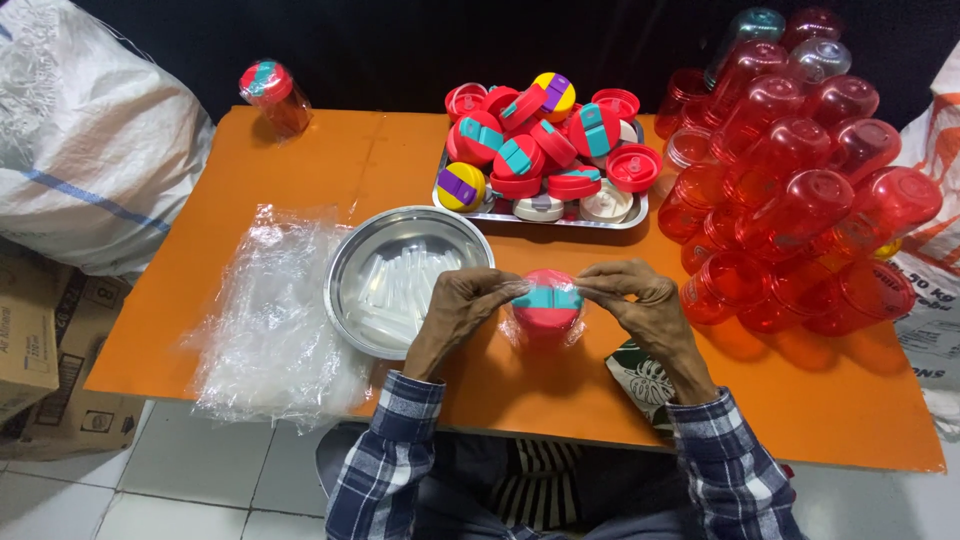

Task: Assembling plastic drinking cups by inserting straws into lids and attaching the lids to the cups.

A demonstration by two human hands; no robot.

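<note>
A red bottle with a red lid and teal flap stands on the orange table, wrapped in a clear plastic bag. My left hand pinches the bag at the lid's left side. My right hand pinches it at the right side. Both hands grip the plastic tight over the top of the lid.
A round steel bowl with clear plastic straws sits left of the hands. A pile of clear bags lies further left. A steel tray of coloured lids stands behind. Stacked red bottles fill the right. One capped bottle stands far left.
</note>
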